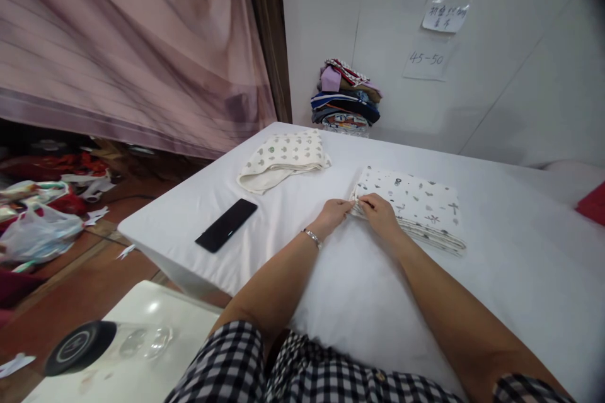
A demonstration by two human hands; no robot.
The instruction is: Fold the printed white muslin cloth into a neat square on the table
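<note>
A white cloth with small printed figures [416,198] lies folded into a flat, layered rectangle on the white-covered table [496,302]. My left hand [334,213] pinches its near left corner, and a bracelet circles that wrist. Right beside it, my right hand [379,213] grips the same corner edge, thumb and fingers pressed together. The cloth's layered near edge shows to the right of my hands. Farther back on the left rests a second cream cloth with a grey-green print [290,154], loosely folded, touched by neither hand.
A black phone [227,225] lies on the table's left part. Stacked folded fabrics [346,97] stand against the wall behind. A pink curtain [179,44] hangs at left. At lower left, a white stool-like surface [155,315] carries a clear container with a black lid [80,347].
</note>
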